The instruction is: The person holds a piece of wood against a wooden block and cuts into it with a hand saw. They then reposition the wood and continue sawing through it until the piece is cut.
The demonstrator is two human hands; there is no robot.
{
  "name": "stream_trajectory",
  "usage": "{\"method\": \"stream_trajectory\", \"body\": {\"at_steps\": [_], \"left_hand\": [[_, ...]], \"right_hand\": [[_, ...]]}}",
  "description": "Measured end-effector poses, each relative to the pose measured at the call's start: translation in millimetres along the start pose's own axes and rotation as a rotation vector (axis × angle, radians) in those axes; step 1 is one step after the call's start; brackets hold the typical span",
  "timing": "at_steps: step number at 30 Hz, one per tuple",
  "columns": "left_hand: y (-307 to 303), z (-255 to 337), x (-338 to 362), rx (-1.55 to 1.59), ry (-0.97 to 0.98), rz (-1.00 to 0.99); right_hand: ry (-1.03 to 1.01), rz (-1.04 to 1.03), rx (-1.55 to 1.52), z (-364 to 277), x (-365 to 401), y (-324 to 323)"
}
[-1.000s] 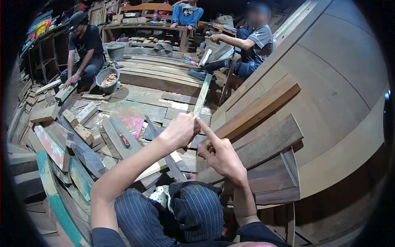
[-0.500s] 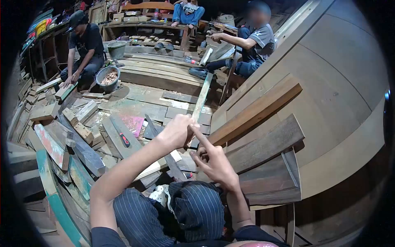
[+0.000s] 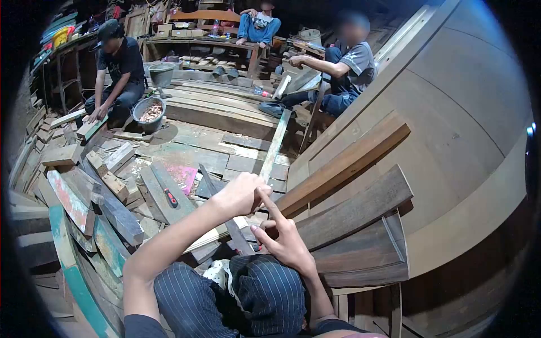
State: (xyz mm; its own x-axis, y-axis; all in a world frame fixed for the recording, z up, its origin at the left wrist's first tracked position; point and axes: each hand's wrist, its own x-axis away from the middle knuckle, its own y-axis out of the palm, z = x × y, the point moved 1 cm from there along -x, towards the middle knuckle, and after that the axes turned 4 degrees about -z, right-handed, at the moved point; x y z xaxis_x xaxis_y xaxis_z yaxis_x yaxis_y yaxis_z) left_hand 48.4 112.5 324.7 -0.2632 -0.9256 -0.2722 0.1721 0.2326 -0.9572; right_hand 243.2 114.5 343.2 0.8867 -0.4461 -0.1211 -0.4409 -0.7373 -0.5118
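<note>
My left hand [image 3: 241,194] is closed around the near end of a narrow wooden strip [image 3: 276,143] with worn pale green paint. The strip slopes away toward the low stack of planks. My right hand [image 3: 283,239] is just below and to the right, its index finger stretched up to the left hand's fingertips and its thumb held apart. Its other fingers curl in, partly hidden, and I see nothing held in them. A long dark narrow piece [image 3: 225,211] lies below my left forearm. A red-and-black-handled tool [image 3: 170,197] rests on a board [image 3: 159,186] to the left.
Loose wood offcuts [image 3: 115,208] cover the left side. On the right lean a brown beam [image 3: 344,169], a grey board [image 3: 360,208] and a large panel [image 3: 451,141]. A bucket of shavings [image 3: 149,115] stands ahead. Several people sit around the space.
Both hands have shifted slightly left and down in view, still together at the strip's near end. The right index finger still reaches toward the left hand.
</note>
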Motion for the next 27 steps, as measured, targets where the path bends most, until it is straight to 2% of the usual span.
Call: {"method": "stream_trajectory", "body": {"at_steps": [8,11,14,16,19,27], "left_hand": [[7,0,1,-0.027,-0.01,-0.082],[12,-1,3,0.006,0.043,-0.005],[8,0,0,0.117,0.074,-0.054],[11,0,0,0.131,0.065,-0.043],[12,-1,1,0.147,0.046,-0.067],[16,-3,5,0.156,0.043,-0.02]], "right_hand": [[0.068,-0.042,-0.085,4,1,-2],[0.047,-0.034,-0.116,10,1,-1],[0.033,-0.022,-0.144,15,1,1],[0.001,-0.008,-0.155,18,0,3],[0.078,-0.021,-0.179,9,2,1],[0.027,-0.056,-0.178,12,2,1]]}}
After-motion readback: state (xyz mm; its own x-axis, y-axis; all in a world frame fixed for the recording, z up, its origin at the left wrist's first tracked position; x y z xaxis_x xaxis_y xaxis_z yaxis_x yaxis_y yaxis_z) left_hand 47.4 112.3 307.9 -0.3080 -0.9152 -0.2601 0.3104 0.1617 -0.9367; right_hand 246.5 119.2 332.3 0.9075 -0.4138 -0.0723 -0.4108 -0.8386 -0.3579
